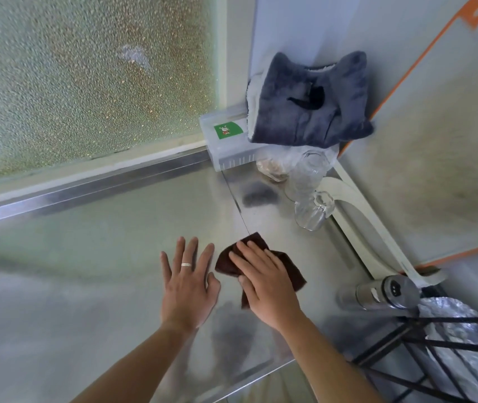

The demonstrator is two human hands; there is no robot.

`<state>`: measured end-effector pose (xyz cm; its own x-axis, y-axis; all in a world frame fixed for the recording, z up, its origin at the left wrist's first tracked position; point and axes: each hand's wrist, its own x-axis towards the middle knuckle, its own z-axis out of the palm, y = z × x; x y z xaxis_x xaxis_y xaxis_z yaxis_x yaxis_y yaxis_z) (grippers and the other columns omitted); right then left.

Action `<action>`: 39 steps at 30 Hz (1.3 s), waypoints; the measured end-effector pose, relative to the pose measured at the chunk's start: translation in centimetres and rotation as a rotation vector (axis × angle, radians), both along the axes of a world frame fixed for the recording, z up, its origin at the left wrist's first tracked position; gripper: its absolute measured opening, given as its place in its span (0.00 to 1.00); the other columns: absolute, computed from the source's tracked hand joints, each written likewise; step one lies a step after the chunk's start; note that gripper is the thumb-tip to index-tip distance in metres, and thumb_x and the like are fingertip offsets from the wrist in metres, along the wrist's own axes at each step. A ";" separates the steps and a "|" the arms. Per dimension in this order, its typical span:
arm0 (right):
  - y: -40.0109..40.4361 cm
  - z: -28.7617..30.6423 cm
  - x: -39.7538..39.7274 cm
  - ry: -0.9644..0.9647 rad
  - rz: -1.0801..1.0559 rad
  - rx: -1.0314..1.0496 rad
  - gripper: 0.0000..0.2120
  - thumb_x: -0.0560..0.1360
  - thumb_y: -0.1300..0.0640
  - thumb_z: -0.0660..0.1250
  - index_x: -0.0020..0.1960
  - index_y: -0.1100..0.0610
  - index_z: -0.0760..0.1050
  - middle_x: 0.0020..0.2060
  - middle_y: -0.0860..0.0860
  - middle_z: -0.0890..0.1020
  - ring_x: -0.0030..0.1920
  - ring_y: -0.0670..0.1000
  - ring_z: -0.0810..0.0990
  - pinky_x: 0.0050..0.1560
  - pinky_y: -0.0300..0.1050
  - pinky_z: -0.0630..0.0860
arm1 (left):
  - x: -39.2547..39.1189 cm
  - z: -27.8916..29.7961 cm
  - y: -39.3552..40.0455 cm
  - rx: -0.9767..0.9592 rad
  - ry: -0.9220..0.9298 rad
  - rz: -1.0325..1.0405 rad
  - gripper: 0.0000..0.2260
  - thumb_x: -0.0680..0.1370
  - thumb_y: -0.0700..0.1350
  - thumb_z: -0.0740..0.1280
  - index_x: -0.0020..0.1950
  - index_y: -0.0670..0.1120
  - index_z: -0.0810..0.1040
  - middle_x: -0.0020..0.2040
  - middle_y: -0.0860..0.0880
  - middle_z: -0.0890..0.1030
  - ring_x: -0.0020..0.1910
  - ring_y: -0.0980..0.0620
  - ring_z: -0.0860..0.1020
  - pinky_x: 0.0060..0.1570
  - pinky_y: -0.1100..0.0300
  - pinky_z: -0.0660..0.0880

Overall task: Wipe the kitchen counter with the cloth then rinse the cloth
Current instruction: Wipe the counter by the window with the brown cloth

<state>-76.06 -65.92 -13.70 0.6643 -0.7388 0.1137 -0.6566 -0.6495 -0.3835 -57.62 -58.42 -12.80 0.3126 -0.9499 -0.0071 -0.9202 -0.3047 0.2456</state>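
Note:
A dark brown cloth [293, 270] lies flat on the stainless steel counter [101, 228]. My right hand [264, 283] presses down on it with flat fingers, covering its middle. My left hand [188, 283], with a ring on one finger, rests just left of the cloth, fingers spread, palm down over the bare counter and holding nothing.
A clear plastic box [226, 146] with a grey plush item [304, 103] on it stands at the back. Clear glass jars [310, 199] lie beside it. A metal shaker [377, 292] and a black wire rack [435, 359] with foil sit right. Frosted window [86, 77] behind.

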 end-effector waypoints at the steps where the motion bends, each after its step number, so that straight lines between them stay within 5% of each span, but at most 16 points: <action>1: -0.1 0.0 -0.2 0.027 0.013 -0.018 0.23 0.86 0.52 0.54 0.80 0.47 0.63 0.81 0.44 0.61 0.82 0.45 0.53 0.80 0.51 0.56 | -0.1 0.0 0.0 -0.001 0.000 -0.001 0.27 0.78 0.51 0.59 0.79 0.53 0.66 0.80 0.44 0.65 0.82 0.41 0.53 0.78 0.33 0.52; 11: -8.2 -0.9 6.9 0.120 -0.259 -0.001 0.25 0.84 0.48 0.50 0.80 0.50 0.63 0.81 0.52 0.62 0.82 0.55 0.57 0.80 0.58 0.57 | 0.0 -0.3 0.1 -0.034 -0.012 0.002 0.26 0.78 0.50 0.60 0.78 0.52 0.68 0.78 0.44 0.67 0.81 0.41 0.56 0.78 0.34 0.53; 19: 4.2 0.1 1.1 0.115 -0.308 0.006 0.25 0.85 0.50 0.53 0.81 0.49 0.61 0.81 0.50 0.62 0.82 0.52 0.56 0.80 0.55 0.59 | 0.1 0.1 0.4 -0.019 0.023 0.007 0.26 0.78 0.50 0.62 0.77 0.53 0.69 0.78 0.45 0.68 0.81 0.42 0.58 0.78 0.36 0.53; 24: 1.5 -0.4 1.7 0.170 -0.331 0.014 0.25 0.85 0.48 0.49 0.82 0.49 0.57 0.82 0.50 0.58 0.83 0.52 0.53 0.81 0.55 0.57 | 1.5 0.8 -2.1 -0.112 -0.016 -0.012 0.15 0.74 0.48 0.64 0.60 0.50 0.78 0.59 0.47 0.76 0.62 0.39 0.74 0.68 0.42 0.64; 30: -7.0 -0.9 5.8 0.194 -0.432 0.012 0.28 0.84 0.45 0.44 0.83 0.51 0.56 0.82 0.52 0.58 0.83 0.54 0.53 0.81 0.57 0.53 | 2.7 -0.1 -4.6 -0.009 -0.008 0.010 0.24 0.78 0.52 0.60 0.76 0.55 0.67 0.77 0.44 0.66 0.79 0.39 0.58 0.76 0.33 0.53; 39: -14.3 -0.7 10.6 0.212 -0.379 -0.009 0.28 0.84 0.46 0.50 0.82 0.51 0.57 0.82 0.54 0.58 0.82 0.56 0.54 0.81 0.60 0.52 | 2.9 -0.2 -5.0 0.017 0.003 0.005 0.27 0.77 0.51 0.60 0.78 0.53 0.67 0.78 0.43 0.65 0.81 0.39 0.56 0.76 0.32 0.54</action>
<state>-65.48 -80.26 -14.37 0.3553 -0.9347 0.0115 -0.9131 -0.3497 -0.2096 -54.68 -63.37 -13.01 0.3175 -0.9480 -0.0239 -0.9179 -0.3135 0.2433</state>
